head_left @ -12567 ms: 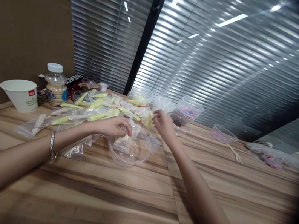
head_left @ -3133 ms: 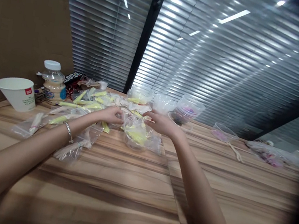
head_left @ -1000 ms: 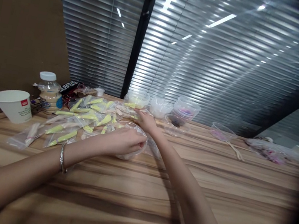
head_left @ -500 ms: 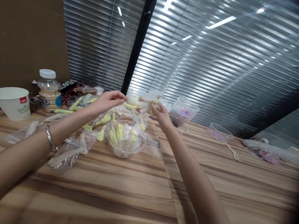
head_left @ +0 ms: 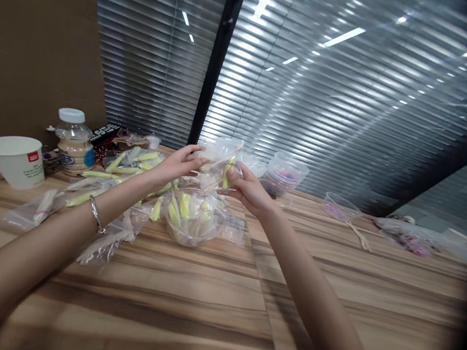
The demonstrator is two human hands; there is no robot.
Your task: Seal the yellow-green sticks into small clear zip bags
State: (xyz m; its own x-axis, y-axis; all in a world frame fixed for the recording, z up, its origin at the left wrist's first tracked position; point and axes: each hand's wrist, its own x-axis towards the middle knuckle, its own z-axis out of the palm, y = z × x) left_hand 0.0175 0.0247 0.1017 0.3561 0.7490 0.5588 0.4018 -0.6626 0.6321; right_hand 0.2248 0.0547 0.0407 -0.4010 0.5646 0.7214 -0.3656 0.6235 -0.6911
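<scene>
My right hand [head_left: 251, 190] is closed, with its thumb and fingers pinching a slim yellow piece [head_left: 228, 173] upright. The piece's exact kind is unclear. My left hand [head_left: 181, 165] reaches in from the other side, its fingers closed on the edge of a clear plastic bag [head_left: 222, 150] raised between the hands. Below them stands a clear plastic bowl [head_left: 191, 237] holding several yellow and whitish pieces. More yellow pieces [head_left: 156, 208] and clear bags with pale contents [head_left: 108, 243] lie left of the bowl, partly hidden by my left forearm.
At the left stand a paper cup [head_left: 14, 162] and a white-capped bottle [head_left: 71, 142], before a cardboard panel [head_left: 35, 46]. Stacked clear tubs [head_left: 285, 172] are behind my right hand. Farther right lie a shallow clear dish [head_left: 340, 206], pale sticks [head_left: 357, 236] and a bag with pinkish contents [head_left: 420, 239].
My right hand has moved slightly left and lower with the yellow piece. My left hand has shifted right, and the clear bag now stands raised between the hands.
</scene>
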